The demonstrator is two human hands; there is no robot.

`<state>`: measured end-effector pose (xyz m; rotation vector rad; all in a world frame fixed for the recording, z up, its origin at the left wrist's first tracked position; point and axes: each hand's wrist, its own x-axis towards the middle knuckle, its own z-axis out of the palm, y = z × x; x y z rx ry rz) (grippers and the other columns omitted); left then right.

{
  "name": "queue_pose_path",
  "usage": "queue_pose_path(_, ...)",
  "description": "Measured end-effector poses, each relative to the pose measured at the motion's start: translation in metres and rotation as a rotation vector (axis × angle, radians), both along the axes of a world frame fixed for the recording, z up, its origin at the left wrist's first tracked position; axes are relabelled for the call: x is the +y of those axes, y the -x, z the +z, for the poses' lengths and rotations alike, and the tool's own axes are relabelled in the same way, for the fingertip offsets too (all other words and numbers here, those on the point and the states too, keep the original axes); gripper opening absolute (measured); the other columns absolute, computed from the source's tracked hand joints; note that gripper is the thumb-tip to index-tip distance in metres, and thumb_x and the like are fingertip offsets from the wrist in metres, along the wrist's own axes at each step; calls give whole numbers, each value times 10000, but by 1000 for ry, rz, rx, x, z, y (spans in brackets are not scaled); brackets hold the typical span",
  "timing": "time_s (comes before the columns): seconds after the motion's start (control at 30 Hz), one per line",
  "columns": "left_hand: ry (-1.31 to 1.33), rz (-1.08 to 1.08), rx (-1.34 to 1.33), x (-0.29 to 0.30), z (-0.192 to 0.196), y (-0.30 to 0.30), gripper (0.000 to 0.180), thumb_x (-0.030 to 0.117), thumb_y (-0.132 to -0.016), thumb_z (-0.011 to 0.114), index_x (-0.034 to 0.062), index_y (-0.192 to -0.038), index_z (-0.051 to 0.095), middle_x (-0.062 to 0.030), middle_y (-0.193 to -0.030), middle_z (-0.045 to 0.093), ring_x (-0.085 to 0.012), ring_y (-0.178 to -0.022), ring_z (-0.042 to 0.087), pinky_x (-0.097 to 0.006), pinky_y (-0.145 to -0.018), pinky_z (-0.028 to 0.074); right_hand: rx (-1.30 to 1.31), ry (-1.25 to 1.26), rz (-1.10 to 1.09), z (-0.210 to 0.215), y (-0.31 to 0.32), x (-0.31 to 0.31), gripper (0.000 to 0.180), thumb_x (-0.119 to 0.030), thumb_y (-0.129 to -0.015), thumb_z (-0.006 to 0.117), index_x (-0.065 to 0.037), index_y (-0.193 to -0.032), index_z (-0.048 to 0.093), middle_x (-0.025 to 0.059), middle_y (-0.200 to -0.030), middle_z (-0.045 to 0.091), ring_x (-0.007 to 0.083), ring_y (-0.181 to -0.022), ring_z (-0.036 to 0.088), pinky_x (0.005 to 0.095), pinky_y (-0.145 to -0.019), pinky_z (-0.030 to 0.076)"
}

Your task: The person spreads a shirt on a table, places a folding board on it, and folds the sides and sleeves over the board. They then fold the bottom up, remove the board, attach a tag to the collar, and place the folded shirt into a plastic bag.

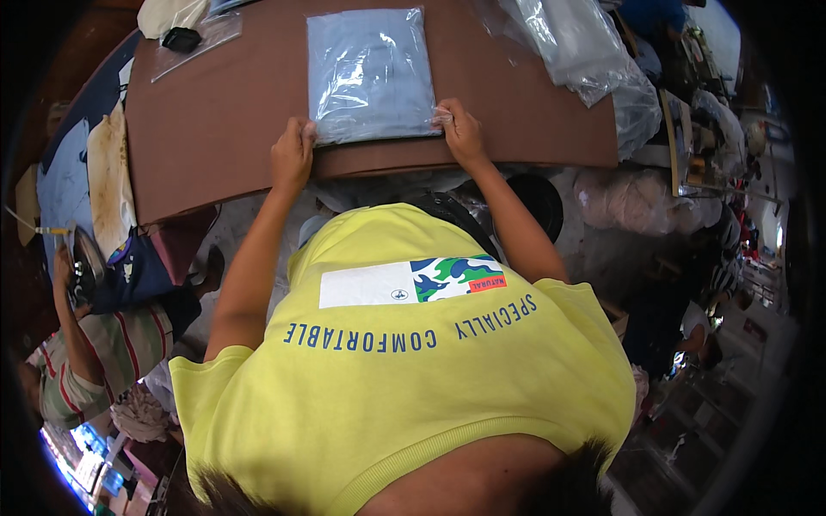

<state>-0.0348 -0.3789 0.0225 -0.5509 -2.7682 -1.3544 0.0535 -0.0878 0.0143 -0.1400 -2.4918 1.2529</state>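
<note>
One broad brown table (215, 129) takes up most of the view, and everything the hands deal with lies on it. Beyond the right hand, heaped toward the far corner of the table, is a pile of clear plastic bags (585, 52), loose and crumpled. Directly between the two hands, reaching away from the fingertips, lies the bagged grey garment (370, 73): a flat, folded cloth sealed in a glossy clear sleeve, its near edge close to the table's front edge. Beyond the left hand, well apart near the far corner, sits a small black object (181, 39) on another flat clear bag.

The left hand (292, 155) is curled, its fingertips pinching the near left corner of the packet. The right hand (460, 129) does likewise at the near right corner, fingers closed on the film.

Judging by its look, the packet should be light and limp, sagging if lifted by one corner. The film looks slick and crinkly, so a pinch could slide off. Holding both near corners, or sliding flat palms under the folded cloth, seems the surest hold.
</note>
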Motion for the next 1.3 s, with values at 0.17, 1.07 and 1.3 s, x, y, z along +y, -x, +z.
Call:
queue_pose_path(0.17, 50, 155, 83, 20, -9, 16, 214, 283, -941, 460, 75, -910, 501, -113, -680, 627, -352, -636, 612, -438, -543, 457, -115, -100, -126, 3, 25, -6, 106, -206, -944, 433, -123, -966, 495, 74, -600, 607, 295, -610, 632, 405, -543, 469)
queue_pose_path(1.07, 750, 339, 89, 59, -9, 48, 253, 329, -891, 484, 78, -863, 510, -150, -699, 637, -329, -694, 631, -468, -683, 460, -545, -509, -373, 6, 81, -18, 362, -337, -925, 405, -60, -859, 629, 198, -811, 652, 381, -792, 633, 471, -717, 493)
queue_pose_path(1.3, 704, 264, 391, 53, -15, 53, 203, 237, -859, 485, 134, -1023, 548, -76, -1071, 587, -241, -1028, 518, -504, -864, 343, -568, -651, -393, -3, 91, -24, 311, -307, -913, 420, -87, -853, 631, 149, -760, 667, 337, -738, 655, 479, -739, 468)
